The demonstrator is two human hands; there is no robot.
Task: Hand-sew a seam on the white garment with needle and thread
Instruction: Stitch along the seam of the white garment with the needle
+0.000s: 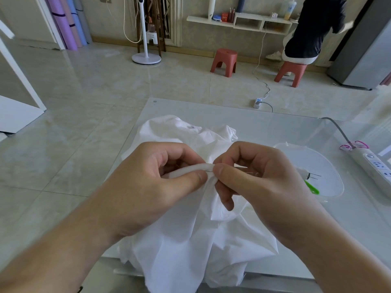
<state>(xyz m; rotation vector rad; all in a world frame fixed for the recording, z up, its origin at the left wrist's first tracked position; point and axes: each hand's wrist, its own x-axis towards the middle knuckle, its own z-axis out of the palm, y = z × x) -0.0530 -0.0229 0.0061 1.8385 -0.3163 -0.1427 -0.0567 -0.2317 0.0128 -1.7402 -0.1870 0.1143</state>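
Note:
A crumpled white garment lies on the pale table and spills over its near edge. My left hand pinches a folded edge of the garment between thumb and fingers. My right hand meets it at the same fold, thumb and forefinger pinched together on the cloth. A thin needle seems to glint behind the right fingers; the thread is too fine to make out.
A clear plastic box with a green tool and small sewing items sits right of the garment. A white power strip lies at the table's right edge. Two red stools and a seated person are on the floor beyond.

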